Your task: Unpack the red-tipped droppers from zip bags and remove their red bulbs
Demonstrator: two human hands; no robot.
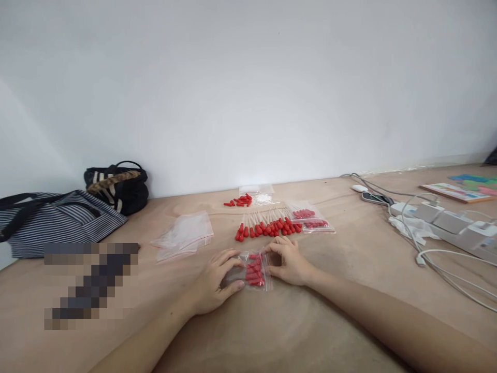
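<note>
A small clear zip bag [254,269] with several red bulb-shaped pieces inside lies on the table in front of me. My left hand [218,280] holds its left side, with thumb and fingers curved onto the plastic. At the opposite edge, along the zip strip, my right hand [290,261] grips the bag between bent fingers and thumb. Just beyond the hands, a row of pale sticks with red bulb-shaped tips [267,227] lies side by side. Two filled zip bags [318,225] overlap at the right end of this row.
Flat unfilled zip bags [188,233] are stacked to the left. A loose pile of red pieces [243,200] sits near the wall, beside more clear plastic [264,197]. Striped and black bags [66,217] stand far left; a power strip [458,225] with cables occupies the right.
</note>
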